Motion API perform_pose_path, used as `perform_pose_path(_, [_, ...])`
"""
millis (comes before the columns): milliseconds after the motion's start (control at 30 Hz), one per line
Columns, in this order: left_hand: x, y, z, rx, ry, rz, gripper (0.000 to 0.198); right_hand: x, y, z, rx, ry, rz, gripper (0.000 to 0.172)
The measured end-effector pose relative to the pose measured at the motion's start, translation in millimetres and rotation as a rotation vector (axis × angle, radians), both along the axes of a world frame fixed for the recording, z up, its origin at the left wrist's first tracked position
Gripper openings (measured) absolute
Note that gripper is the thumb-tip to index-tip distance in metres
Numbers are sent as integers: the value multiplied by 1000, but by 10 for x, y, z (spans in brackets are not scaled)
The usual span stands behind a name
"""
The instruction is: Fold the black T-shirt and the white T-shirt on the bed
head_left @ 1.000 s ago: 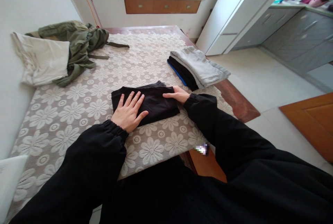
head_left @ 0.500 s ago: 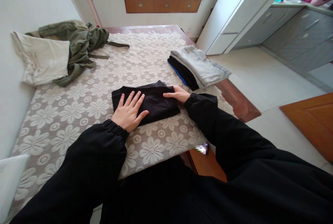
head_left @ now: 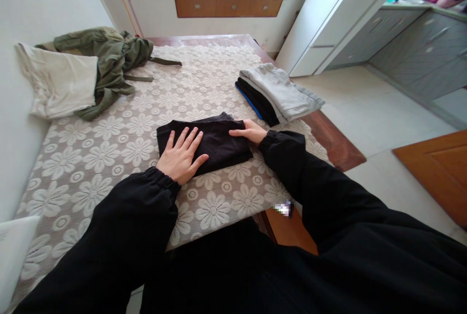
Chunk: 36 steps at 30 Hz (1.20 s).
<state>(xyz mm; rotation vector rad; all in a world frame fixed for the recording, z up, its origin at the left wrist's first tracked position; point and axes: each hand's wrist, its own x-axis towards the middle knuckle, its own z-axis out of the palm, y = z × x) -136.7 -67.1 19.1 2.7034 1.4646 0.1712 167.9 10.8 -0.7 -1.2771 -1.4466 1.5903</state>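
A folded black garment (head_left: 219, 141) lies on the table's lace flower cloth (head_left: 109, 148), near the front edge. My left hand (head_left: 180, 156) rests flat on the garment's left half, fingers spread. On the garment's right end, my right hand (head_left: 250, 131) lies with fingers pressing its top edge. Neither hand grips the cloth. Both arms wear black sleeves.
A stack of folded clothes (head_left: 277, 92), grey on top of black and blue, sits at the table's right edge. An olive jacket (head_left: 109, 61) and a cream garment (head_left: 60, 85) lie heaped at the far left by the wall. Tiled floor lies to the right.
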Motion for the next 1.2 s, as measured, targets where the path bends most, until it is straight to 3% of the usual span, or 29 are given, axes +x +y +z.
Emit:
perform_pose_path(333, [-9, 3, 35, -22, -42, 13, 74, -29, -18, 56, -80, 58, -11, 56])
perform_pose_path(567, [-38, 8, 57, -21, -76, 46, 71, -20, 37, 133, -43, 25, 8, 53])
perform_pose_path(833, [-51, -21, 59, 17, -78, 42, 71, 162, -232, 182, 48, -101, 3, 54])
perform_pose_path(1033, [-43, -39, 17, 22, -48, 46, 73, 249, -266, 221, 286, -473, 0, 69])
perform_pose_path(1100, [-37, -38, 14, 24, -50, 54, 73, 221, -278, 337, 394, -665, -26, 75])
perform_pose_path(1200, [-33, -29, 16, 31, -56, 68, 77, 29, -370, 580, 726, -846, -97, 74])
